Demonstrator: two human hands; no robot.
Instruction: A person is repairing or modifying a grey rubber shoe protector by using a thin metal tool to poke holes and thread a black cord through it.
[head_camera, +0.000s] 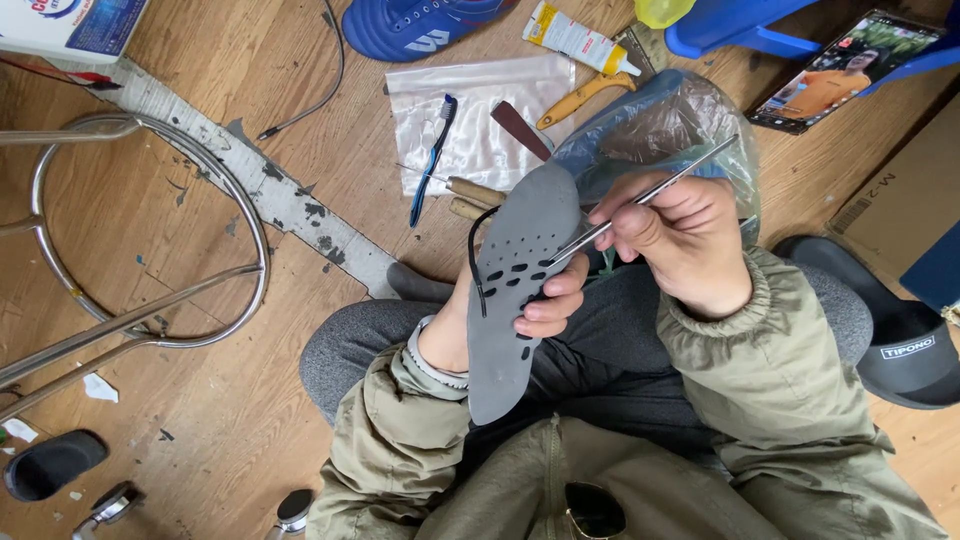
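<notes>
Nearest us, our left hand (505, 310) has its grip closed around a grey insole (515, 290), held upright above our lap, fingers wrapped over its punched holes. Just beside it, our right hand (685, 240) pinches a thin metal rod (640, 198), its tip touching the insole's face. Farther off on the wooden floor (200, 420) lie a blue toothbrush (432, 160) on a white plastic sheet (480, 120), then a glue tube (578, 38) and a blue shoe (420, 25).

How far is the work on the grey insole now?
Already there: a row of holes in the grey insole. In hand: the left hand holds it while the right hand works a metal tool at those holes. The black cord hangs loose.
</notes>
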